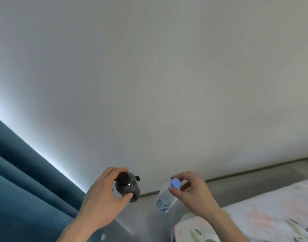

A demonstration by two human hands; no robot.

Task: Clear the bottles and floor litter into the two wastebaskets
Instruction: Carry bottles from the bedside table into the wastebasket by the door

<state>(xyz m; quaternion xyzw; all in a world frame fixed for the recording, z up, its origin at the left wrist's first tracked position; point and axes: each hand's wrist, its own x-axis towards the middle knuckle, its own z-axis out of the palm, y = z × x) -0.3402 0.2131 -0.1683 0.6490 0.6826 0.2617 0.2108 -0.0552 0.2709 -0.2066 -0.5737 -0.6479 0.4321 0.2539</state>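
A: What is held in the left grip [104, 194]?

B: A dark bottle [128, 187] with a black cap [123, 178] is grasped near its top; the fingers are curled over the cap and the thumb is pressed against the body just below. The bottle hangs down from the grip, away from the camera.

A: And the right grip [190, 193]?

B: A clear bottle [165, 198] is pinched at the neck, just under its blue cap [176, 182], by thumb and fingertips. Its body is tilted down and to the left of the grip, and a pale blue label can be made out low on it.

A: How are the two placed to one another?

B: They are held apart, side by side, with a gap between the bottles.

A: What is seen beyond the grips?

B: A grey floor [149, 215] lies under both bottles. A plain pale wall [149, 84] is met behind them along a dark skirting. To the left of the left grip a blue curtain [27, 180] is lit along its edge. To the right of the right grip, a bed [263, 215] with a leaf-patterned cover is seen.
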